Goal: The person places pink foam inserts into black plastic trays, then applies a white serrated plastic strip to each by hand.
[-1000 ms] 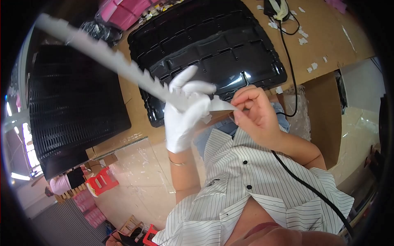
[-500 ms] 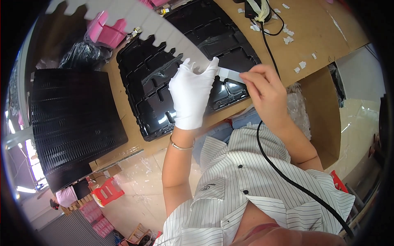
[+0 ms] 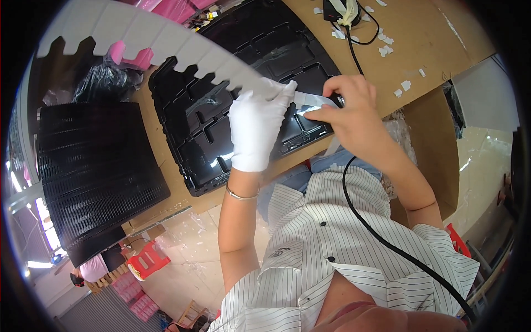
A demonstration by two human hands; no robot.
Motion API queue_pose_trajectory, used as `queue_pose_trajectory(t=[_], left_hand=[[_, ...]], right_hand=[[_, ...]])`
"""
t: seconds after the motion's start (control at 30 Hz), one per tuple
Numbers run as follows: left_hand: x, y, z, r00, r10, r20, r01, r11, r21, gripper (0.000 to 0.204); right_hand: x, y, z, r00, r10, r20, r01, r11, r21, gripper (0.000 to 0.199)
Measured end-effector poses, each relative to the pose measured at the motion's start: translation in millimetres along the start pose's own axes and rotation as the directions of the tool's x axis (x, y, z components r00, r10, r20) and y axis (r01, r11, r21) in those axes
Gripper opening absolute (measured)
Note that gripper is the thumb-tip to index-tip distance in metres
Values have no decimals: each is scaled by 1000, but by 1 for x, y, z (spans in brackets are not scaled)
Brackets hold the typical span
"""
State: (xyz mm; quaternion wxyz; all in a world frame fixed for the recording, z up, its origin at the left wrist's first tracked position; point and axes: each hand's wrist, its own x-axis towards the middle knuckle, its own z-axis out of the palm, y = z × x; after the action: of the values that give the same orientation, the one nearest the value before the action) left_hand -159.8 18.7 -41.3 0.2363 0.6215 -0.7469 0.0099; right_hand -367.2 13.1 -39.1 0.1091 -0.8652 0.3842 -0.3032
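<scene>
My left hand (image 3: pixel 255 124), in a white glove, grips the near end of a long white strip (image 3: pixel 149 47) with a notched lower edge; the strip runs up and left across the view. My bare right hand (image 3: pixel 348 110) pinches a small dark tool with a metal tip against the strip's end, next to a piece of clear tape (image 3: pixel 312 100). A black cable (image 3: pixel 387 243) runs from the right hand down over my striped shirt. Both hands hover above a black moulded tray (image 3: pixel 221 127) on the cardboard-covered table (image 3: pixel 437 50).
A stack of black ribbed trays (image 3: pixel 94 171) lies at the left. Pink trays (image 3: pixel 130 52) and a black plastic bag (image 3: pixel 105 83) sit at the back. White scraps (image 3: pixel 406 86) and a small device with a cable (image 3: pixel 343 11) lie on the table. A red stool (image 3: pixel 146 260) stands on the floor.
The notched strip, out of view half a second ago, is raised again up and to the left. Both hands stay together at its near end, over the black tray.
</scene>
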Motion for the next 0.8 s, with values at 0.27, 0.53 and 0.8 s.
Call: queue_pose_trajectory(t=[0.27,0.53,0.8], left_hand=[[-78,-28,-69,887,381,261,330,-128,-935,30],[-81,-37,-125,982,-105,154,126,983,-133,28],[-34,-80,-125,978,-209,14,196,891,-410,20]], right_hand=[[7,17,-29,957,291,-22,-212,745,632,13],[137,40,2,905,-166,-391,261,944,202,9],[363,17,116,657,-743,-124,699,663,-267,23]])
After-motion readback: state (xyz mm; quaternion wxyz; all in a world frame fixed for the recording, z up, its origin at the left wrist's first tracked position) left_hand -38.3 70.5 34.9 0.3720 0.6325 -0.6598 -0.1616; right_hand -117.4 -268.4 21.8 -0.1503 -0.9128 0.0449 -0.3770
